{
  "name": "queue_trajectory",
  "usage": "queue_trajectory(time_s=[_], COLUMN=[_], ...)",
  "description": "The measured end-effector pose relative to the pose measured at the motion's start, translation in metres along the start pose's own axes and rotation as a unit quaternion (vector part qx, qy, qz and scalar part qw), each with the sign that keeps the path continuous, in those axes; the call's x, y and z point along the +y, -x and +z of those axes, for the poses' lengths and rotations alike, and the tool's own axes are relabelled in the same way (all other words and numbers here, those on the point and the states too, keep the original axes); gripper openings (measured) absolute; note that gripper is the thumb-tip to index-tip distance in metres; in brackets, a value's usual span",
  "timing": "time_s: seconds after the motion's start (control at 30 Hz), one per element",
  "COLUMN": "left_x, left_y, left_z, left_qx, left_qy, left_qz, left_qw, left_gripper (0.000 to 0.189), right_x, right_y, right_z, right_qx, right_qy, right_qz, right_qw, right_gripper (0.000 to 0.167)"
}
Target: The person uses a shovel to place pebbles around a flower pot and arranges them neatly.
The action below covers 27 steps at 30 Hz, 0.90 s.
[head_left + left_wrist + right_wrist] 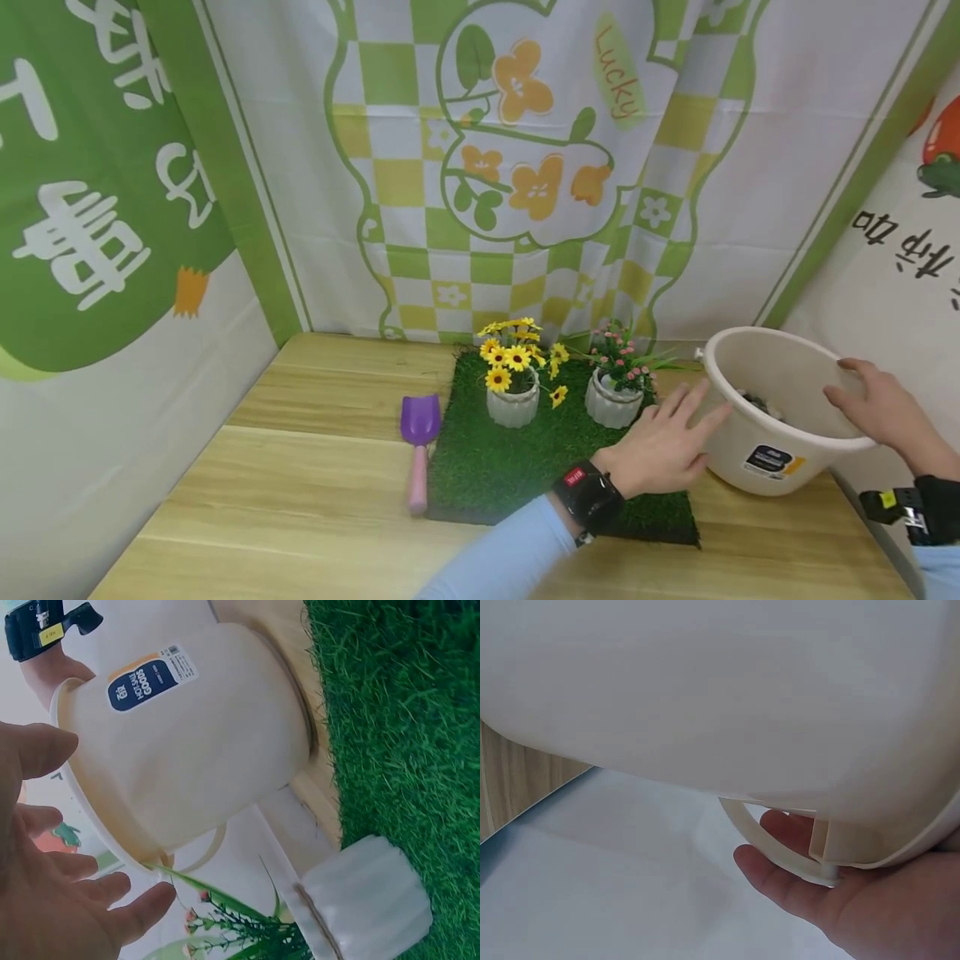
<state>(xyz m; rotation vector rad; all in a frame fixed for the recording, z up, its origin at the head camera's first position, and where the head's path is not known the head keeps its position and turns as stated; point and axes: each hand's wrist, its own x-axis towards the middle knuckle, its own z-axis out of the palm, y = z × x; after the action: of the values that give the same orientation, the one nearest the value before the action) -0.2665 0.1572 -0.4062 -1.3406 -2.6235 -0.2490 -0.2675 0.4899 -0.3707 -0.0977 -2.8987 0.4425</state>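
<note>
A cream plastic bucket (pixel 750 446) stands at the right of the table, with dark, partly hidden contents (pixel 759 404) inside. My right hand (pixel 881 404) grips its right rim, fingers beside the bucket's handle (pixel 769 844) in the right wrist view. Near the left rim, my left hand (pixel 663 446) is spread with its fingers apart, holding nothing; whether a fingertip touches the rim I cannot tell. Just behind the left hand, a white pot of pink flowers (pixel 613 400) sits on a green grass mat (pixel 495 475).
A second white pot with yellow flowers (pixel 513 404) stands on the mat's back part. Left of the mat, a purple toy shovel (pixel 420 421) with a pink handle lies on the wooden table (pixel 300 475). Printed curtains (pixel 285 150) hang behind and at both sides.
</note>
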Motion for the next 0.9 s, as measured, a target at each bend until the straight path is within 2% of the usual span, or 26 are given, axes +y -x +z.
queue_trajectory(time_s=[0.13, 0.27, 0.43, 0.63, 0.77, 0.9], left_x=[0.003, 0.004, 0.005, 0.008, 0.012, 0.015], left_y=[-0.003, -0.007, -0.014, -0.018, -0.025, -0.035], left_z=[0.003, 0.004, 0.007, 0.010, 0.009, 0.002], left_qx=[0.005, 0.012, 0.005, 0.011, 0.010, -0.001], left_qy=[-0.009, -0.031, -0.041, -0.033, -0.061, -0.078], left_qz=[0.011, 0.024, 0.012, 0.009, 0.013, 0.003], left_qw=[0.9999, 0.9991, 0.9991, 0.9994, 0.9980, 0.9969], left_gripper=[0.072, 0.071, 0.075, 0.075, 0.075, 0.075], right_x=[0.000, 0.002, 0.002, -0.002, -0.004, -0.004], right_y=[0.001, 0.000, -0.003, -0.004, -0.003, -0.004], right_z=[0.002, 0.000, -0.003, -0.004, -0.003, -0.006], right_qx=[0.003, -0.002, -0.002, -0.010, -0.011, -0.006], right_qy=[0.004, 0.007, 0.003, 0.002, 0.000, 0.009], right_qz=[-0.011, 0.007, 0.026, 0.040, 0.041, 0.026], right_qw=[0.9999, 0.9999, 0.9996, 0.9991, 0.9991, 0.9996], right_gripper=[0.051, 0.053, 0.067, 0.067, 0.069, 0.068])
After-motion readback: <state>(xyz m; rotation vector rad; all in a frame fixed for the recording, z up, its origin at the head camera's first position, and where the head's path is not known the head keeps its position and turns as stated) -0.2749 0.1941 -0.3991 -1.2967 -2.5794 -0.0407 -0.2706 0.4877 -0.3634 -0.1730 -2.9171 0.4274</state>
